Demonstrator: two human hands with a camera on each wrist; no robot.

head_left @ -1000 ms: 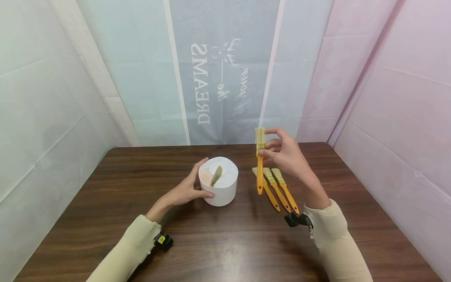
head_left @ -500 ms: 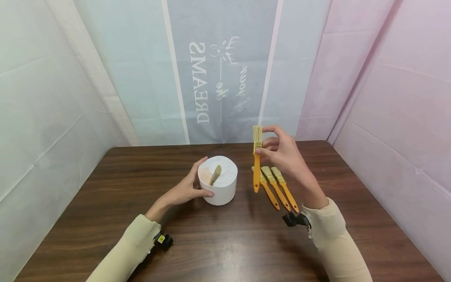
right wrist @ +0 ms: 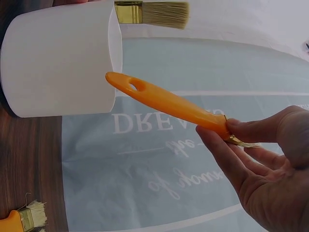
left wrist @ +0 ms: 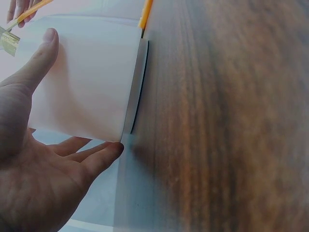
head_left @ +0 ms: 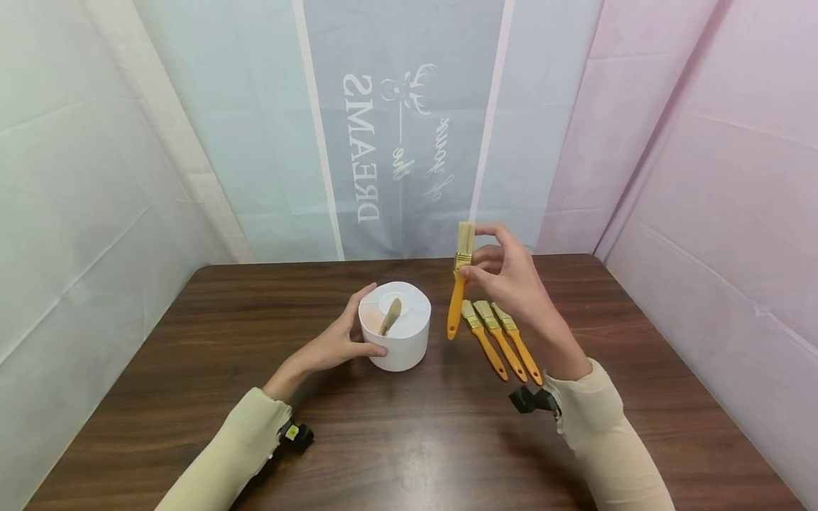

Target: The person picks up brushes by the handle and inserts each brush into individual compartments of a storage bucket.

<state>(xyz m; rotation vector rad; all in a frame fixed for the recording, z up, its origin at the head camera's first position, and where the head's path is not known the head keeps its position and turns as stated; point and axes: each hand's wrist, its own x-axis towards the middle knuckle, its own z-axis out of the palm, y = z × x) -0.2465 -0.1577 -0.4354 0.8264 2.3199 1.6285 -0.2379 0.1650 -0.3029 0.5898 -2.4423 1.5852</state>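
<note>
A white round holder (head_left: 401, 353) with inner compartments stands on the table, and one paintbrush (head_left: 392, 316) pokes bristles-up from its left part. My left hand (head_left: 335, 344) grips the holder's left side, thumb in front and fingers behind. To the right of the holder, my right hand (head_left: 511, 273) pinches a yellow-handled paintbrush (head_left: 456, 301) near its metal band. That brush hangs above the table, bristles up and handle end tilted left toward the holder; in the right wrist view its handle (right wrist: 169, 104) points at the holder's rim. The hand and brush stay apart from the holder.
Three more yellow-handled paintbrushes (head_left: 498, 348) lie side by side on the dark wooden table (head_left: 409, 440), below the right hand. Behind the table hangs a grey-blue cloth (head_left: 409, 142) with mirrored lettering. Pale cloth walls (head_left: 722, 213) close off both sides.
My right hand has moved slightly left and up with the paintbrush, whose handle end has swung left toward the holder. The left hand and holder have hardly moved.
</note>
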